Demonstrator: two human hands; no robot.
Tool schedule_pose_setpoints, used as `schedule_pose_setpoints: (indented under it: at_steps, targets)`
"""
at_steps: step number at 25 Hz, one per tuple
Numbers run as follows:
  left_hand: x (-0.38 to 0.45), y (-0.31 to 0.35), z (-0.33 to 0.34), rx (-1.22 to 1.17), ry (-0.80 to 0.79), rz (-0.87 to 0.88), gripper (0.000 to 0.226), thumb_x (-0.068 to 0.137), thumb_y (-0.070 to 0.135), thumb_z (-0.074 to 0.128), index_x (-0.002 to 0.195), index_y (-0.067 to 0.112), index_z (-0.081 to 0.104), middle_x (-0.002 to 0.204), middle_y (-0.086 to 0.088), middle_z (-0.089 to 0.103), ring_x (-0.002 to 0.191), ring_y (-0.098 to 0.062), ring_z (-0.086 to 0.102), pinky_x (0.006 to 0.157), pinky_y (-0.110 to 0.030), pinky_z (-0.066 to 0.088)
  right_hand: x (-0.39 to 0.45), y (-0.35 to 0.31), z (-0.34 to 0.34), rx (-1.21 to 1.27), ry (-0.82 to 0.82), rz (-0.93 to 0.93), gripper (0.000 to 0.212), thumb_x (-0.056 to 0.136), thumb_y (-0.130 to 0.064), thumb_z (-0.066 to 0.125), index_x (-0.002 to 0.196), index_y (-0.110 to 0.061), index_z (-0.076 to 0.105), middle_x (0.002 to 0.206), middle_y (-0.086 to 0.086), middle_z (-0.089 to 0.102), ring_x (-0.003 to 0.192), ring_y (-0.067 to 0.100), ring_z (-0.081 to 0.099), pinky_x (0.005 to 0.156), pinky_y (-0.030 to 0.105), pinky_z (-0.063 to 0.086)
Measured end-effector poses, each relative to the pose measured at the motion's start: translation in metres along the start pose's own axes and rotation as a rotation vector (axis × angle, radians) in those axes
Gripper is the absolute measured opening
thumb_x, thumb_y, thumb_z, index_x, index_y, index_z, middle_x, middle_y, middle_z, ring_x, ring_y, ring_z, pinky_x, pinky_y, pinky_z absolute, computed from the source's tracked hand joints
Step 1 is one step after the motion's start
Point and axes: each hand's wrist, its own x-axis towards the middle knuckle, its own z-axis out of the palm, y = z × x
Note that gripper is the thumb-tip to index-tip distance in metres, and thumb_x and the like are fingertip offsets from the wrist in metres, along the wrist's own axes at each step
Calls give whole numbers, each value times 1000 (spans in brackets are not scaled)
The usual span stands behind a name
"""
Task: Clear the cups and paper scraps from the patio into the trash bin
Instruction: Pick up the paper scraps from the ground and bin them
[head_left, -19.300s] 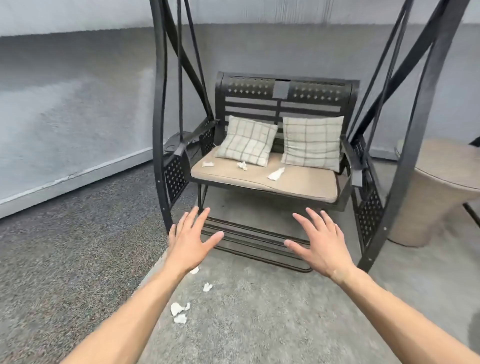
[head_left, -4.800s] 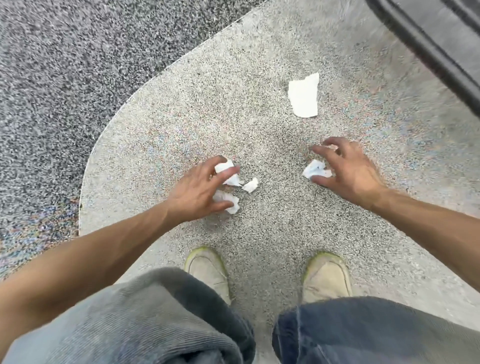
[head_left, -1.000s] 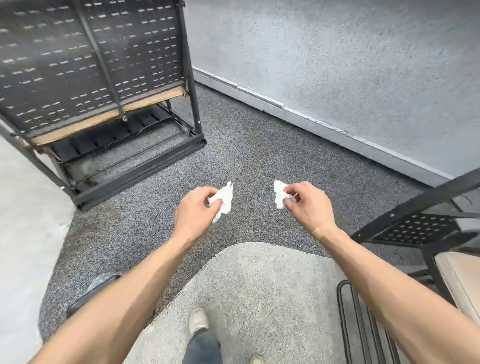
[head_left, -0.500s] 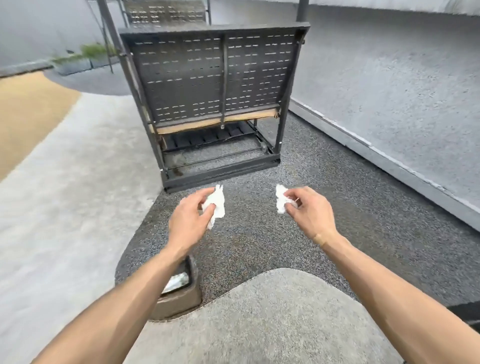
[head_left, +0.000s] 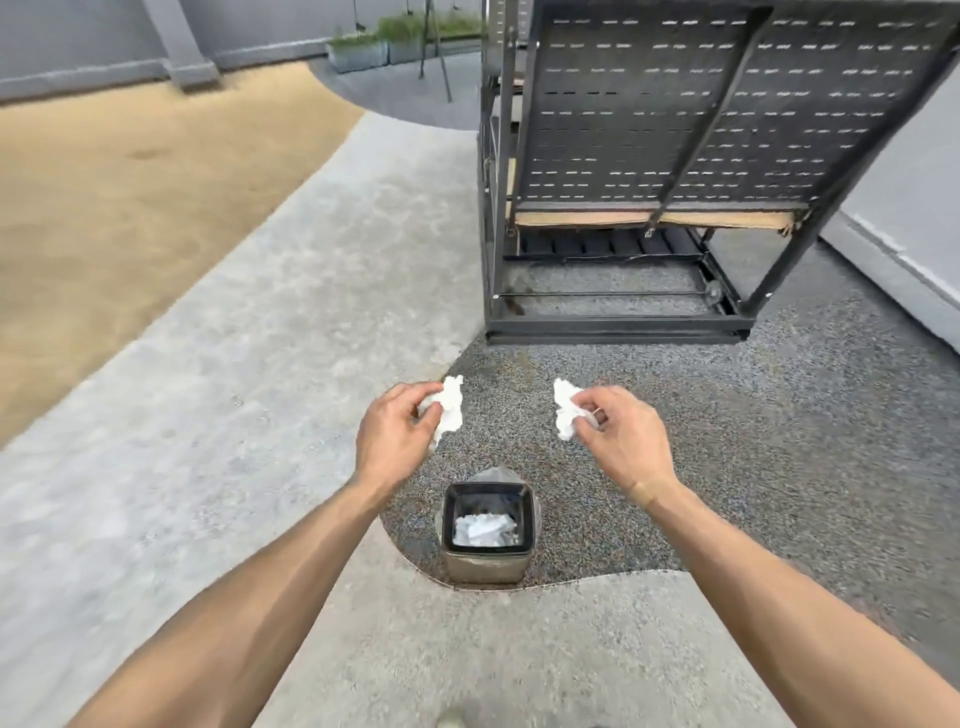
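Ground: pale concrete path (head_left: 218, 415) curving beside a dark gravel patch (head_left: 779, 441), sandy strip off to the left, grey wall on the right.
Behind: black slatted metal frame (head_left: 675, 130) standing on the gravel, well beyond the hands.
Bin: small dark trash bin (head_left: 488, 564) on the gravel edge, straight ahead and below, between the two forearms; white crumpled paper already lying inside.
Left hand (head_left: 395, 441): fingers curled, pinching a crumpled white paper scrap (head_left: 451, 410) (held up in the air, beyond the bin's far edge as seen from here).
Right hand (head_left: 623, 441): likewise curled, thumb and fingertips gripping a second paper scrap (head_left: 565, 415), level with the other.
Step in hand: carrying both scraps to the bin; drop not yet made.
Next move: bring both hands back and down over the opening, close together (narrow mouth), then release.
Risk: light paper, likely to drift past the rim if let go from high up.
Cups: none visible here.
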Motion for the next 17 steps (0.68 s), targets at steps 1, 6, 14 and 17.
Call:
schedule_pose_setpoints:
  at_steps: [1, 6, 14, 17]
  targets:
    - [4, -8, -2, -15, -10, -35, 27, 89, 18, 67, 115, 23, 71, 103, 2, 69, 79, -15, 62, 75, -32, 53, 4, -3, 8, -5, -21, 0, 19, 86, -24, 66, 104, -28, 67, 101, -7, 65, 81, 11, 63, 76, 34, 56]
    - [29, -33, 11, -17, -51, -143, 29, 92, 20, 64, 121, 24, 67, 104, 0, 68, 70, -16, 64, 65, -36, 56, 33, 1, 40, -16, -95, 29, 19, 86, -24, 66, 104, -30, 66, 98, -13, 61, 78, 3, 59, 72, 22, 49]
    - [91, -48, 62, 108, -111, -264, 30, 95, 26, 60, 124, 29, 62, 103, 2, 70, 55, -6, 59, 46, -19, 43, 111, 34, 81, 19, -218, 44, 22, 87, -23, 67, 109, -27, 66, 108, -7, 63, 79, 3, 58, 66, 12, 37]
    - [114, -48, 86, 123, -150, -319, 28, 96, 26, 58, 123, 29, 61, 104, 3, 70, 49, -2, 55, 38, -8, 31, 144, 54, 87, 57, -242, 91, 23, 87, -23, 67, 110, -27, 65, 108, -7, 63, 82, 4, 59, 76, 21, 46]
